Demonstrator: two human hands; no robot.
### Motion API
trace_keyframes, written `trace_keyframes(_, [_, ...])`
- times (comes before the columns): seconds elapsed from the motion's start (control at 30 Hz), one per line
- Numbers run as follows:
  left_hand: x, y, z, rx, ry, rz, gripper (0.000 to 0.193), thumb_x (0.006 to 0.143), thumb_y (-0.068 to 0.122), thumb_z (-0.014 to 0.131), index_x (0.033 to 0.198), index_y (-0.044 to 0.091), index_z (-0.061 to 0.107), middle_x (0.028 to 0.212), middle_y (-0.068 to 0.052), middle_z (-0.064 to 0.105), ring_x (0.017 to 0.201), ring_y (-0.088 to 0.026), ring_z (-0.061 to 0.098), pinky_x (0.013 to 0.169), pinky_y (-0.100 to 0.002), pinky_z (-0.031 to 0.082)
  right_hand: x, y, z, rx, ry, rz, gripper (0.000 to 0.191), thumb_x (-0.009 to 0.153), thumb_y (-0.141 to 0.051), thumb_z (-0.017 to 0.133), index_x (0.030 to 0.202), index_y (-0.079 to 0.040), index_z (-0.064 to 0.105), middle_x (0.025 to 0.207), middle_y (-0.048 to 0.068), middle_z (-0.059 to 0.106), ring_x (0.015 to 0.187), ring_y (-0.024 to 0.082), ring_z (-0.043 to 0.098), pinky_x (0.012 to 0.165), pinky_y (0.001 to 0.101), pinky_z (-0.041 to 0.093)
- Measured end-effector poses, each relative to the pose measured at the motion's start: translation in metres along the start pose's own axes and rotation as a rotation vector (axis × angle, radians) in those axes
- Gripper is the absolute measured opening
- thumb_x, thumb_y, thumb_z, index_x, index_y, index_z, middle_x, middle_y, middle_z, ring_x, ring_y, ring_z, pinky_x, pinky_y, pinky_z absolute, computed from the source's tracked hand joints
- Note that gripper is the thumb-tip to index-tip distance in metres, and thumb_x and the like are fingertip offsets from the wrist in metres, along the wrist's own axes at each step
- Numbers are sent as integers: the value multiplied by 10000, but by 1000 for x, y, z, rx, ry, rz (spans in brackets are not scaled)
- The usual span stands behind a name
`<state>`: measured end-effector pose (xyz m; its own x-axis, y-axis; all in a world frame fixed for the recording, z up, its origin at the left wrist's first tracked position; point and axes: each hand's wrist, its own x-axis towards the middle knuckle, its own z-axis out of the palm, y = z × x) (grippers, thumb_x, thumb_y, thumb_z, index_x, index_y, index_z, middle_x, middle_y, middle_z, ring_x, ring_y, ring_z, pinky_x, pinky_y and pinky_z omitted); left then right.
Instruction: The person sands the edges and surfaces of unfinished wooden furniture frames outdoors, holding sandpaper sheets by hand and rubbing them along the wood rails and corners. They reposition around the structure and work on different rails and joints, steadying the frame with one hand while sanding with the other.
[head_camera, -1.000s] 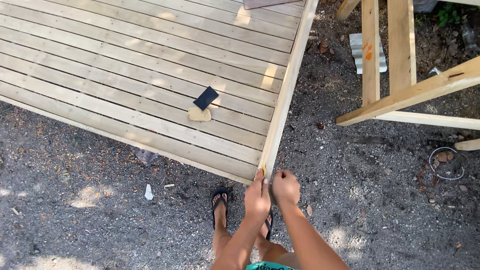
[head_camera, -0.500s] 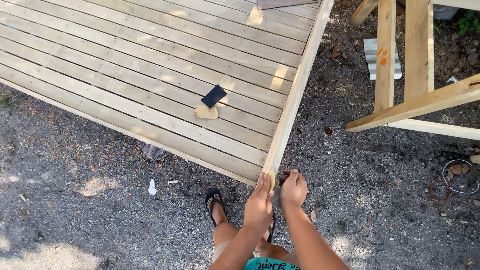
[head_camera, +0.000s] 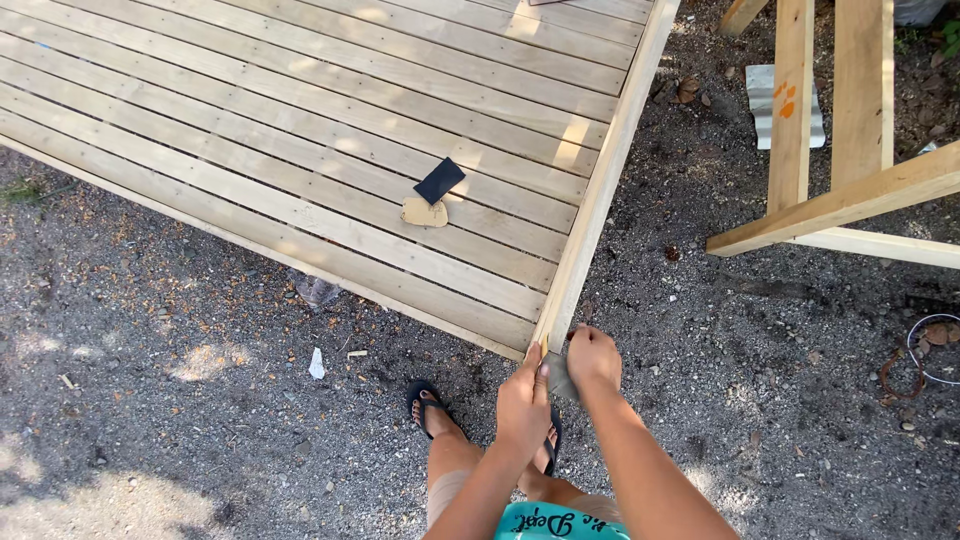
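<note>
The person is standing on gravel at the near corner of a slatted wooden panel that is lying flat on the ground. Both hands are meeting at that corner, at the end of the edge board. The left hand is curling its fingers together with the thumb reaching up to the board end. The right hand is closing its fingers over a small grey piece just below the corner; what the piece is cannot be told, and the fingertips themselves are hidden.

Risks, as judged from this view:
- Splinters: bare fingers are pressing on raw sawn wood at a cut end.
- Pinching: fingers are sitting near where the panel meets the ground, so any shift of the panel could be trapping them.
- Feet: a flip-flop is leaving the toes exposed right beneath the corner.
- Loose items: a black block and a tan piece are resting on the slats, touching each other, and could be sliding off if the panel tilts.
</note>
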<state>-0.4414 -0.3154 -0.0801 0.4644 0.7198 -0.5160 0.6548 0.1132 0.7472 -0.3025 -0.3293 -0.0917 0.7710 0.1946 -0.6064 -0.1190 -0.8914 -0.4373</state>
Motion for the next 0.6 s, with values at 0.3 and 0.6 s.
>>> trace_keyframes(0.3, [-19, -15, 5, 166, 141, 312, 530, 1013, 213, 508, 1508, 38, 435, 1519, -212, 480, 1282, -383, 561, 972, -434, 519, 3, -3, -5, -54, -83, -48, 482, 984, -446, 436, 1190, -164, 769, 1282, 205, 692, 1248, 400, 616, 1078, 465, 455])
trace_keyframes(0.6, [-19, -4, 4, 547, 66, 390, 618, 975, 176, 523, 1561, 89, 345, 1633, -117, 340, 1480, -310, 343, 1134, -573, 309, 0, 0, -5, -11, -42, -74, 457, 974, -421, 465, 1188, -159, 771, 1248, 195, 705, 1205, 395, 637, 1043, 455, 473])
